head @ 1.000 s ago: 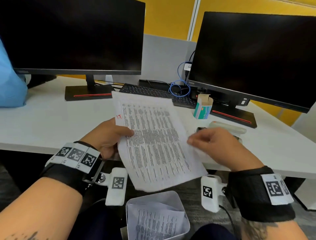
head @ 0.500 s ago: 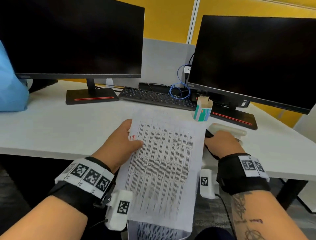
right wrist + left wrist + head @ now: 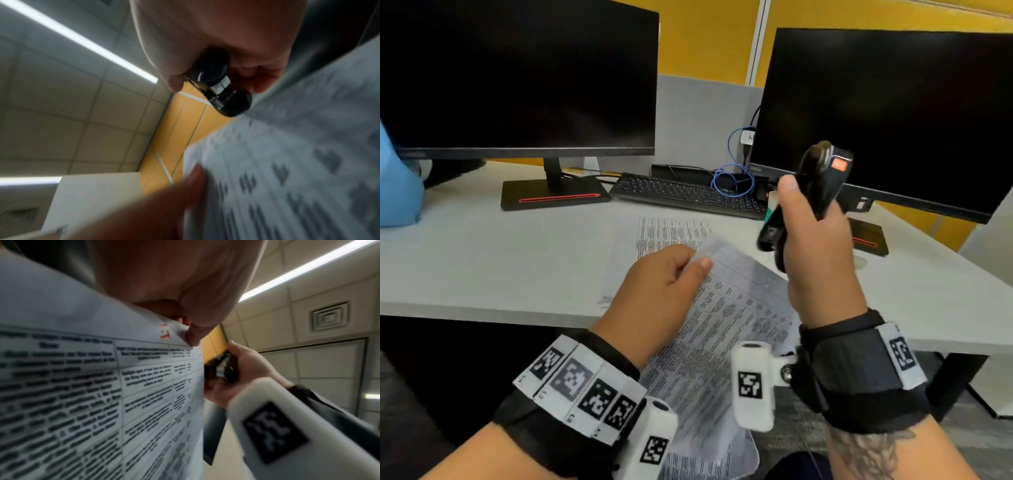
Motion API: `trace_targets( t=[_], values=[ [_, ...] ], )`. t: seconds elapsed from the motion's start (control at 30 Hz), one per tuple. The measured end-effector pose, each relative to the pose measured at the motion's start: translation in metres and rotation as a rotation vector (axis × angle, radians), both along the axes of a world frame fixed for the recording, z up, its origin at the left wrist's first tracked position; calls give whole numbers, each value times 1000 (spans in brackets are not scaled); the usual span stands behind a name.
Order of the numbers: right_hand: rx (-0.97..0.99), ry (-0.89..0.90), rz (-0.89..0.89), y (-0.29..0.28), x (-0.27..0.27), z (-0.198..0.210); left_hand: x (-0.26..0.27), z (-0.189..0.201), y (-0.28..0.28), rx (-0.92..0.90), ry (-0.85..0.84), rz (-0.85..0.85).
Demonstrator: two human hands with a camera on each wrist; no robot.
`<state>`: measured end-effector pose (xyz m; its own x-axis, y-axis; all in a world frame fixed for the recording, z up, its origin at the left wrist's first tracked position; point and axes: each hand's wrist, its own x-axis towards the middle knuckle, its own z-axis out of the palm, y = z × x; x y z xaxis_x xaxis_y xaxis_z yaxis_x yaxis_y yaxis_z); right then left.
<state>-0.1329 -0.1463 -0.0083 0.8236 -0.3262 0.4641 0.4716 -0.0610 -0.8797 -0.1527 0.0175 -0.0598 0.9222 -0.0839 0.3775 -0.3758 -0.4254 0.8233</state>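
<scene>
My left hand (image 3: 671,277) pinches the top corner of printed paper sheets (image 3: 726,329) covered in table text, lifted off the desk edge; the left wrist view shows the thumb (image 3: 193,335) on that corner beside a red mark (image 3: 164,334). My right hand (image 3: 811,246) grips a black stapler (image 3: 815,185) with an orange label, raised above the desk to the right of the sheets; it shows again as the stapler (image 3: 222,95) in the right wrist view. Another printed sheet (image 3: 667,233) lies flat on the desk behind the left hand.
On the white desk (image 3: 500,260) stand two dark monitors (image 3: 517,75) (image 3: 893,113), a black keyboard (image 3: 685,195) and a coiled blue cable (image 3: 732,178). A blue bag (image 3: 397,192) sits at the far left. A tray with papers (image 3: 722,452) lies low near my lap.
My right hand took the black stapler from the desk and raised it. My left hand shifted its hold to the sheets' top corner; one sheet now lies on the desk.
</scene>
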Motion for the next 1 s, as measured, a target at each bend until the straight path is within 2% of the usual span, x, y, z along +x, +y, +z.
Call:
trace_targets(
  t=[0.17,0.6,0.77,0.9,1.0],
  values=[
    [-60,-3,33,19,-8,-7,-7,4,-12,59,-77,-13],
    [54,-27,-6,24,-11,-5,-12,5,-25,50,-101,-27],
    [16,-58,1,24,-11,-3,-14,2,-29,43,-91,-74],
    [15,-63,16,19,-12,-2,-15,0,-29,-100,-49,-136],
    [70,-135,-5,9,-14,-4,-11,0,-20,-264,-121,-90]
  ],
)
